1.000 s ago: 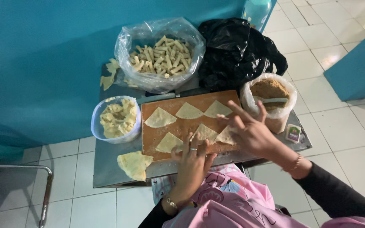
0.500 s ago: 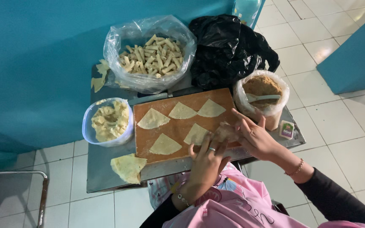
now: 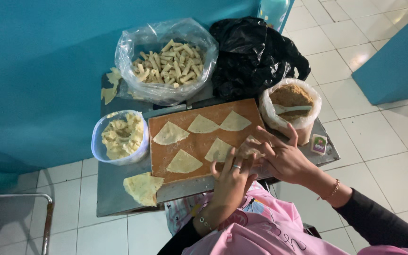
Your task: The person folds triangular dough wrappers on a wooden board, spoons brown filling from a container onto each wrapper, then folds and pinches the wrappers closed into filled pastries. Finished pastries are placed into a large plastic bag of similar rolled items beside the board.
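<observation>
On wooden board (image 3: 199,141): both hands' fingers (image 3: 234,165) spread loosely, pressing pastry wrapper (image 3: 251,148).

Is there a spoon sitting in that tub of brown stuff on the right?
Yes, a pale spoon lies across the brown filling inside the bag-lined tub at the right end of the wooden board.

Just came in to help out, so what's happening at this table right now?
A person in a pink top has both hands on one pastry wrapper at the near right corner of a wooden board. The left hand and right hand press around it, apparently folding it. Five more triangular wrappers lie flat on the board. A bowl of pale filling sits to the left, a bag of finished rolls behind, and a tub of brown crumbs with a spoon to the right.
</observation>
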